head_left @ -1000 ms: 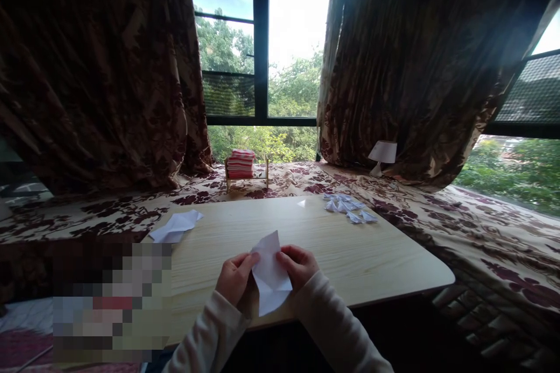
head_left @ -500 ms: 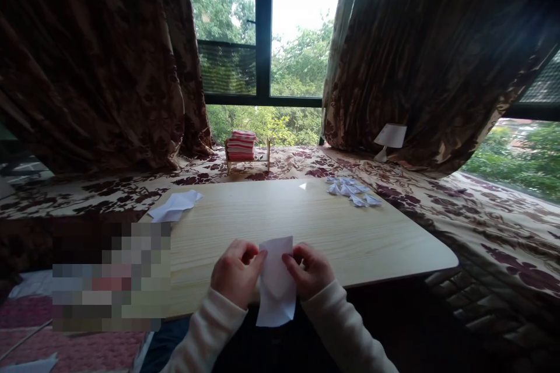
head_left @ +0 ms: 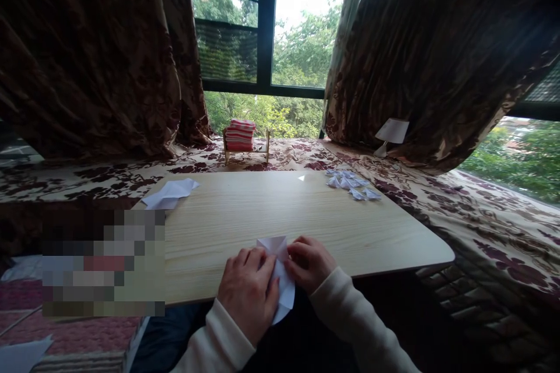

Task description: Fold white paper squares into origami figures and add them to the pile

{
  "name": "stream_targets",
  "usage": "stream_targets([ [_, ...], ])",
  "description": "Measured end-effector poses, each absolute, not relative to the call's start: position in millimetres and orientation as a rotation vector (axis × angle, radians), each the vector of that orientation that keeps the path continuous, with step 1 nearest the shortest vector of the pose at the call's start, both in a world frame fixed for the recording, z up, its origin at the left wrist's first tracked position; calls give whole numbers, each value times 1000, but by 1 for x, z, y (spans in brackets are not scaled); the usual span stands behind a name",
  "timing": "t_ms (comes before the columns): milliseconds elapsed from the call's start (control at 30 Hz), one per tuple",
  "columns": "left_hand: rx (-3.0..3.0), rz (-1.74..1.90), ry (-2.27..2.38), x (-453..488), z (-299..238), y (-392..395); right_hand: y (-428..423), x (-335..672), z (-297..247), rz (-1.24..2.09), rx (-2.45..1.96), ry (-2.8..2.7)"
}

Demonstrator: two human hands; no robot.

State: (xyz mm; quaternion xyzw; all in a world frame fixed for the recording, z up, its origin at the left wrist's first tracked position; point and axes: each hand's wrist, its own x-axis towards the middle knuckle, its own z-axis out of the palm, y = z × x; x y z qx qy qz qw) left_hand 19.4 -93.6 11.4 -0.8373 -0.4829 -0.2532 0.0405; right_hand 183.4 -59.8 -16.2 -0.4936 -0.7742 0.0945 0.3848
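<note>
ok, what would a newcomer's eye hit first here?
Likely the bright window at top centre, framed by dark curtains. Next, the white paper at the near edge of the table, with the left hand over it and the right hand at its side. Then the red-and-white striped stack beyond the table.

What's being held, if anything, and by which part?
A creased white paper: the left grip lies over its left side, any hold beneath hidden; the right grip appears to pinch its upper right edge.
</note>
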Motion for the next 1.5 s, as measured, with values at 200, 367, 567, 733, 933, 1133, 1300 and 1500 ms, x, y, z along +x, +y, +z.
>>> stream_targets([
  [200,-2585,-690,-1485,21,15,-94,-51,188,-6,290,-1280,-2099],
  [367,-2574,-676,-1495,20,12,-94,-48,185,-10,301,-1279,-2092],
  [567,-2574,-708,-1436,18,13,-94,-57,193,-14,254,-1154,-2103],
  [733,-2550,-732,-1422,18,11,-95,-67,198,-11,216,-1094,-2136],
  [933,-2540,-702,-1408,18,11,-99,-72,198,-7,194,-1094,-2149],
  [1133,-2552,-691,-1443,20,13,-100,-78,204,-6,176,-1033,-2207],
  [1300,-2534,-718,-1421,20,14,-101,-78,207,-10,102,-993,-2245],
  [1500,-2524,-695,-1437,21,13,-101,-76,205,-13,29,-1006,-2260],
])
